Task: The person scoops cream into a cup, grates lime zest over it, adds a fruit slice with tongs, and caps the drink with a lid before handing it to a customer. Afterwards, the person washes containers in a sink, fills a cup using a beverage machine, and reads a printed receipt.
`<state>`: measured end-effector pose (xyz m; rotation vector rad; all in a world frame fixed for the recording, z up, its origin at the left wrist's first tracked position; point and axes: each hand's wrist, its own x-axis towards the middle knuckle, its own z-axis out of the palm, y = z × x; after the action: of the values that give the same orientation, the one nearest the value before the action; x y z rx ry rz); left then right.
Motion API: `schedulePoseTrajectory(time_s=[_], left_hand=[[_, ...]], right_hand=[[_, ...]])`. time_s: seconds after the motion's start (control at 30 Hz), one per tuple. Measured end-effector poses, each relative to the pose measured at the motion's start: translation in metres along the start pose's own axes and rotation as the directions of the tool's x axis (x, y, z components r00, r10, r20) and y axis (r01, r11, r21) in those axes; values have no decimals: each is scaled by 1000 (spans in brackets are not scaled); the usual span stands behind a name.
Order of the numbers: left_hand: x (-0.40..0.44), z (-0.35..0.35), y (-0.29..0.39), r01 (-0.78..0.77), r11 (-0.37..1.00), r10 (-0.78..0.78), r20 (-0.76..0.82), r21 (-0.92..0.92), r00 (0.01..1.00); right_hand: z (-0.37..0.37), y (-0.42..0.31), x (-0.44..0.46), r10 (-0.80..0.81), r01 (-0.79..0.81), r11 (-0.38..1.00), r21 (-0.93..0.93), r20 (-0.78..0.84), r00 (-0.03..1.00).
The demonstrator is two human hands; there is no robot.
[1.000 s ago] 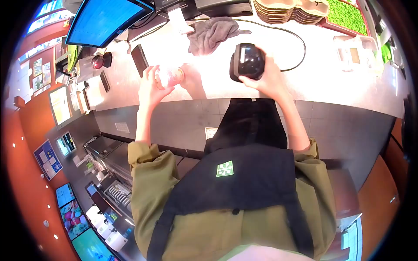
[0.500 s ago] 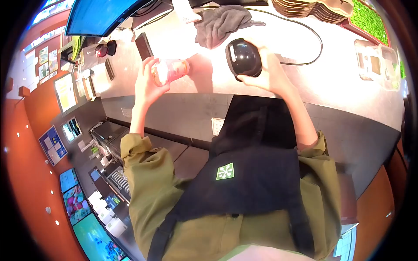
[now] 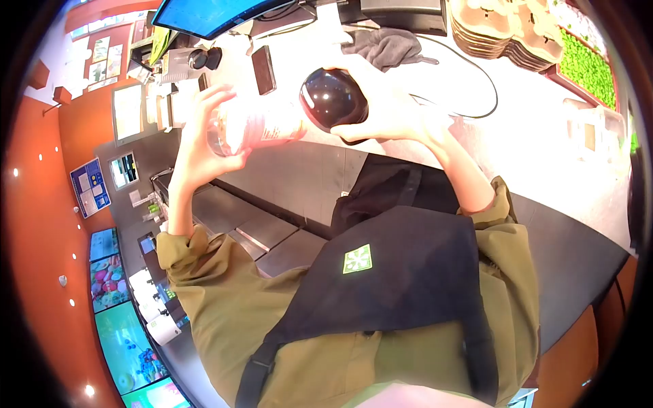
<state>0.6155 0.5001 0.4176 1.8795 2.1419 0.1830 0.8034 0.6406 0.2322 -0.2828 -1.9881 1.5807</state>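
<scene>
My left hand [image 3: 194,146] is wrapped round a clear plastic cup [image 3: 255,129] with pinkish contents, washed out by glare. The cup lies tilted on its side in the air, over the counter's near edge. One end of it points at a glossy black, rounded barcode scanner [image 3: 333,98]. Thumb and fingers of my right hand [image 3: 388,105] grip that scanner from the right. Cup and scanner are close together; whether they touch I cannot tell. A dark phone-like slab [image 3: 264,70] lies on the counter behind the cup.
A grey cloth [image 3: 384,47] and a black cable [image 3: 493,85] lie on the bright counter [image 3: 469,146]. Stacked cardboard cup carriers [image 3: 479,27] stand at the back right, near a green grass-like panel [image 3: 585,64]. A clear container [image 3: 595,132] sits far right. At the back left is a monitor [image 3: 204,13].
The scanner has come leftward in my right hand, and the gap to the cup has narrowed. My left hand with the cup is a little lower and further left. The view has shifted too.
</scene>
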Motion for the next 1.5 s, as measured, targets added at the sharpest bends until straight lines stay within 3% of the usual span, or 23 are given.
schedulePoseTrajectory(time_s=[0.03, 0.13, 0.23, 0.3, 0.37, 0.43, 0.53, 0.57, 0.63, 0.77, 0.8, 1.03, 1.5], left_hand=[[2, -3, 2, -9, 1000, 9, -3, -2, 1000], [6, -10, 8, -37, 999, 37, -1, 10, 999], [16, -19, 13, -49, 999, 49, -2, -13, 999], [30, -29, 18, -62, 998, 62, -11, 8, 998], [45, -39, 23, -72, 997, 72, -20, 26, 997], [62, -50, 22, -128, 991, 129, -36, 26, 991], [88, -65, 24, -167, 986, 167, -59, 17, 984], [95, -69, 27, -169, 985, 170, -66, 23, 983], [114, -79, 34, -178, 983, 180, -80, 36, 980], [157, -91, 35, -223, 975, 222, -32, -14, 974], [170, -90, 36, -297, 954, 299, -83, 39, 951], [272, -98, 24, -381, 918, 390, -78, 110, 918], [439, -76, -19, -193, 959, 225, -146, 209, 963]], right_hand=[[0, -2, -2, 94, -94, 995, 9, -7, 996], [-11, 1, -19, 15, -33, 997, -70, -244, 970], [-20, 12, -45, -10, -152, 910, -387, -386, 923], [-25, 44, -63, -5, -157, 926, -345, -426, 905], [-40, 33, -66, 169, -314, 885, -345, -390, 905], [-50, 47, -75, 83, -213, 902, -375, -332, 939], [-58, 50, -80, 285, -363, 869, -337, -260, 922], [-61, 54, -81, 159, -261, 856, -446, -253, 954], [-65, 51, -77, 108, -190, 866, -462, -199, 974], [-70, 47, -73, 90, -156, 900, -407, -179, 980], [-70, 50, -75, 70, -141, 888, -438, -174, 982], [-76, 46, -75, 106, -158, 887, -433, -143, 984], [-85, 43, -70, 121, -142, 911, -388, -77, 990]])
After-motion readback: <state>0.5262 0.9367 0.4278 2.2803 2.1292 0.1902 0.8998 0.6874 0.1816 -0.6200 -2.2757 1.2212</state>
